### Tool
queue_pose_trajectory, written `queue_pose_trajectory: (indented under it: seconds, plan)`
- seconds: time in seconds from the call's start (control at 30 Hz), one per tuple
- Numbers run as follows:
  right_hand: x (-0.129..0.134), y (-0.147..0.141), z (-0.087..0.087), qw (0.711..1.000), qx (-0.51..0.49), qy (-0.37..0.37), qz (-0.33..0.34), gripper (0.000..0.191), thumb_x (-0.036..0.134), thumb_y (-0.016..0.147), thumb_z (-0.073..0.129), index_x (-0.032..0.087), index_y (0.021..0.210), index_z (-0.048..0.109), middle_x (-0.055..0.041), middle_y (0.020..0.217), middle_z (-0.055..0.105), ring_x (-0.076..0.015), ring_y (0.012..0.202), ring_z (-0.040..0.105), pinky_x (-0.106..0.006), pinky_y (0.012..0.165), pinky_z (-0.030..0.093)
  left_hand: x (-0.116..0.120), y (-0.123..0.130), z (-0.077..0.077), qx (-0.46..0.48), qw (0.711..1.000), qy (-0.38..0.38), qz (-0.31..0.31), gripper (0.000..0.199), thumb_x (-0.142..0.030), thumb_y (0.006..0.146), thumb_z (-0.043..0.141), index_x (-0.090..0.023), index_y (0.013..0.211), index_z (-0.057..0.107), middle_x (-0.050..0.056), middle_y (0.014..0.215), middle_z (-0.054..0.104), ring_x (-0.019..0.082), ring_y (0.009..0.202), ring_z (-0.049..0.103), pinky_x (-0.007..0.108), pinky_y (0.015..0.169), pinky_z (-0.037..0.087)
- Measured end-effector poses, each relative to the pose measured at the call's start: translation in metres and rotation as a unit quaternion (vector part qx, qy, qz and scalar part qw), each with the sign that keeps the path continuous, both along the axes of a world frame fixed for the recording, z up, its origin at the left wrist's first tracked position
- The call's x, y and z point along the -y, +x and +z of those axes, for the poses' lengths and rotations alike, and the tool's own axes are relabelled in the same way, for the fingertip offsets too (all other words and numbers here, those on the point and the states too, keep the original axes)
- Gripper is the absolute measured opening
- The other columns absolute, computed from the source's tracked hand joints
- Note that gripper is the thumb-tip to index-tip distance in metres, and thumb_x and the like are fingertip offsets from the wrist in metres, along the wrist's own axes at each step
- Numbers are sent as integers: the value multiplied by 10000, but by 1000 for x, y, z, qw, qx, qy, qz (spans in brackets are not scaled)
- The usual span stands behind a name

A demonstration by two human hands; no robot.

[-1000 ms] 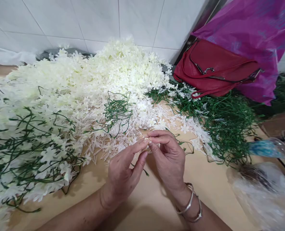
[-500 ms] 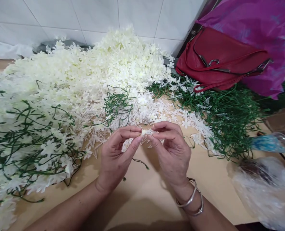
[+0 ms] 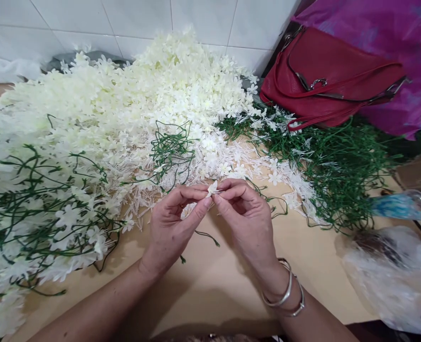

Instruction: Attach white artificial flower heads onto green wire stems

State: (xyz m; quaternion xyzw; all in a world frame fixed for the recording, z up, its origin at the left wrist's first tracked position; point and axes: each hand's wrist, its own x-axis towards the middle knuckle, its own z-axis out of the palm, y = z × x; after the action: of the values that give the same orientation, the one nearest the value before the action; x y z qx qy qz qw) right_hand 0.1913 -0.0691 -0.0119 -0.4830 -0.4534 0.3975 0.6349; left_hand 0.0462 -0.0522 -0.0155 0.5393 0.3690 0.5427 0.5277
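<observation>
Between my two hands is a small white artificial flower [image 3: 212, 189] with thin white stamens, its petals standing up above the fingertips. My left hand [image 3: 174, 225] pinches it from the left with thumb and fingers. From the right, my right hand [image 3: 247, 221] is closed in a pinch on the stamen end, partly hiding it. Just beyond the fingers lie loose white stamens and a tangled bunch of green plastic stems [image 3: 172, 147]. A single green stem [image 3: 208, 236] rests on the table below my hands.
A large heap of white artificial flowers [image 3: 125, 102] spreads against the tiled wall [image 3: 135, 16]. More green stems [image 3: 341, 171] are piled at right, under a red handbag [image 3: 341, 71] and a purple bag [image 3: 406, 47]. A clear plastic bag [image 3: 391, 275] sits at the table's right edge.
My right hand has moved left, closer to my left fingertips. The flower's petals now stand up between them, and less of the stamens shows. The view has shifted slightly.
</observation>
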Motion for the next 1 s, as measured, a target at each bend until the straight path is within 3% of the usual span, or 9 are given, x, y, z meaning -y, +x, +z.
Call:
queue_pose_trajectory:
  seconds: [0.2,0.37,0.53,0.73,1.0]
  plan:
    - [2,3,8,997,74,23,-22,153,100,873,759,231,815,707,-25,1019,681,-188,1032,656,-384,950,513,-2,-4,0,-54,997,50,8,94,-149,962,735,-235,996,752,49,1176,783,186,1170,714,327,1053,549]
    - [1,2,10,993,104,43,-35,179,64,866,744,229,812,701,-6,913,692,-175,907,663,-382,884,525,-4,-4,0,-30,999,27,-1,52,-171,962,740,-223,963,747,56,1132,795,188,1133,731,331,1026,571]
    - [2,3,9,989,128,44,-64,176,67,859,753,233,826,706,-7,939,690,-180,935,661,-389,894,525,-6,0,4,-1,1000,-17,-2,41,-174,943,756,-213,930,756,51,1099,812,170,1095,752,290,980,595]
    - [3,2,10,990,121,39,-57,180,75,861,745,241,818,694,0,897,690,-174,890,659,-373,858,534,-9,0,4,22,998,-64,18,51,-186,924,779,-217,892,752,48,1090,819,164,1061,762,278,947,603]
    - [3,-1,11,995,85,26,-35,180,75,853,755,238,807,694,5,880,704,-159,885,685,-346,873,562,-5,2,7,-13,1000,-23,-5,34,-205,925,771,-212,900,750,64,1095,807,190,1089,755,321,971,608]
